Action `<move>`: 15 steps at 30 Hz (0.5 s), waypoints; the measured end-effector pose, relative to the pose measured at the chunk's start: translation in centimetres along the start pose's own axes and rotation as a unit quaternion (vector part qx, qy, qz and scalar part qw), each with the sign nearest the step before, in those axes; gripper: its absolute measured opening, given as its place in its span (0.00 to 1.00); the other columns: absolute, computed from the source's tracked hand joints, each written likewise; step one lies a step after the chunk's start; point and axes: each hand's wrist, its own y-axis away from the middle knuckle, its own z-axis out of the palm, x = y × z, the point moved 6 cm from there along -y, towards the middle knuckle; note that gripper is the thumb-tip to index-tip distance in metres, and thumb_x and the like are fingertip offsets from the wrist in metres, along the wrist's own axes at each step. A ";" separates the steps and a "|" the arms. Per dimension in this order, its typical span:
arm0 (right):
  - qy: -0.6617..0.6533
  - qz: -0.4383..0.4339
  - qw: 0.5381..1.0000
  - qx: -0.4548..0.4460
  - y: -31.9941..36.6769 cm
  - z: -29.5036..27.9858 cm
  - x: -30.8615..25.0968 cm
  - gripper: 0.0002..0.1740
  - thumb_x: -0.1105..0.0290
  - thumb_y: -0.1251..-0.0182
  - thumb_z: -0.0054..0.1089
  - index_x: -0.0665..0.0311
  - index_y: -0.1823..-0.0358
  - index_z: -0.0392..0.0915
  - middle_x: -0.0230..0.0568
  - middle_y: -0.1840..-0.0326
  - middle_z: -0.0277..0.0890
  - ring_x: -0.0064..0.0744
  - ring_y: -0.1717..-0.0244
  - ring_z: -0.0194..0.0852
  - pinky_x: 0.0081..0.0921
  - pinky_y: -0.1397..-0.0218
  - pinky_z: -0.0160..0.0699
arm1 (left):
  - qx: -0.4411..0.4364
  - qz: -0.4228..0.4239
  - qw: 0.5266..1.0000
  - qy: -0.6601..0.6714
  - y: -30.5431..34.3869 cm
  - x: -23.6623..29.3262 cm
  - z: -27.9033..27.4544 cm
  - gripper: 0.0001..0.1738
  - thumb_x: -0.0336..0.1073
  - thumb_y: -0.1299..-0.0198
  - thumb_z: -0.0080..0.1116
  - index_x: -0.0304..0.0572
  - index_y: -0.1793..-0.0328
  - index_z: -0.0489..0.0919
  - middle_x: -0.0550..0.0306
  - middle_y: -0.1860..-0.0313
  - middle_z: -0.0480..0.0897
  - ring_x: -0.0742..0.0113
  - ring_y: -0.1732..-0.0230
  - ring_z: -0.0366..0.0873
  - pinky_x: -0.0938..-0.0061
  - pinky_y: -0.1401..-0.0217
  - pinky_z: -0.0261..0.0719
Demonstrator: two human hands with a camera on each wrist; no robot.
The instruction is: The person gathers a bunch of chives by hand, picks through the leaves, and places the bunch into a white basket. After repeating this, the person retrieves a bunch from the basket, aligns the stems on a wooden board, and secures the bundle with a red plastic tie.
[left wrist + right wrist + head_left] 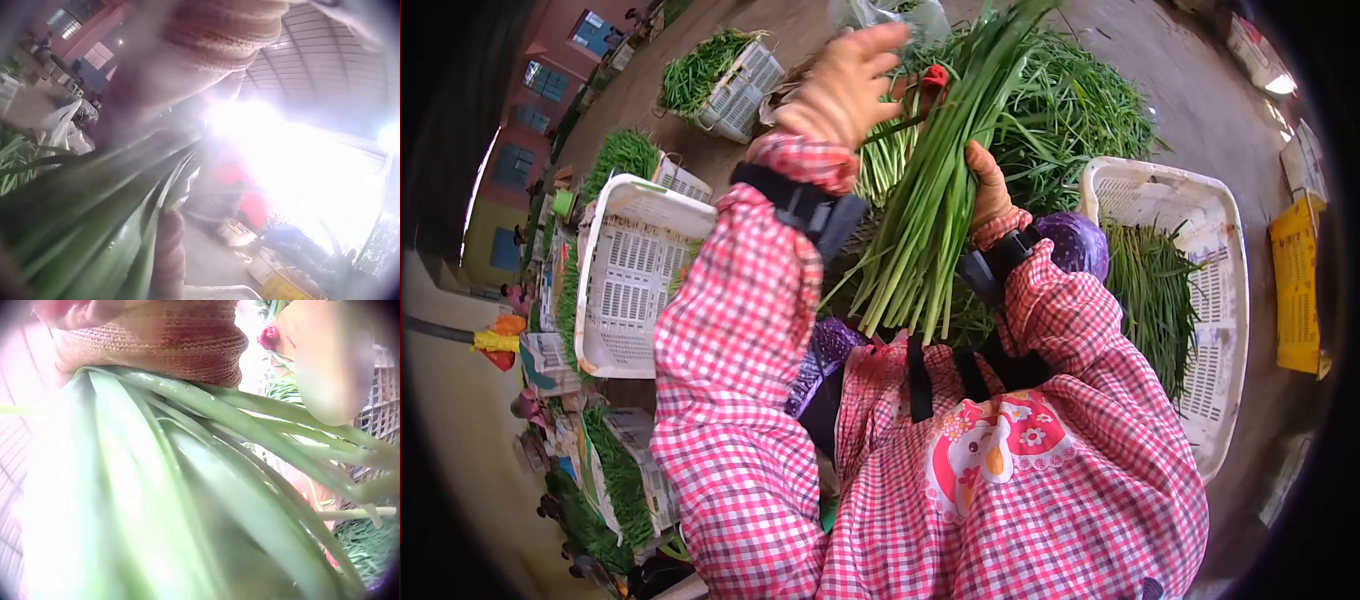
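A long bundle of flat green stalks (930,210) slants over the lap, pale ends low and leaves up. My right hand (990,187) grips it from the right side, thumb up along the stalks. To its left, my left hand (840,92) is raised with fingers spread, beside the bundle's upper part. In the left wrist view the leaves (94,219) fan out below the blurred left hand (219,31), with a right-hand digit against them. The right wrist view has the gloved right hand (150,344) across the stalks (187,506); its far fingertips are hidden.
A heap of loose greens (1080,120) lies beyond the hands, near a red object (935,77). White crates stand left (590,290) and right (1238,300), the right one part filled with greens. A yellow crate (1297,290) is far right, another white crate (745,90) at the upper left.
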 end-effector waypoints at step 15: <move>0.121 -0.002 0.993 0.008 -1.2 1.7 -6.2 0.29 0.57 0.40 0.60 0.65 0.41 0.68 0.46 0.51 0.78 0.45 0.53 0.79 0.47 0.47 0.79 | -0.215 0.087 0.916 -0.329 5.9 -11.3 -7.5 0.50 0.65 0.42 0.52 0.31 0.28 0.55 0.35 0.32 0.63 0.52 0.28 0.56 0.66 0.28 0.54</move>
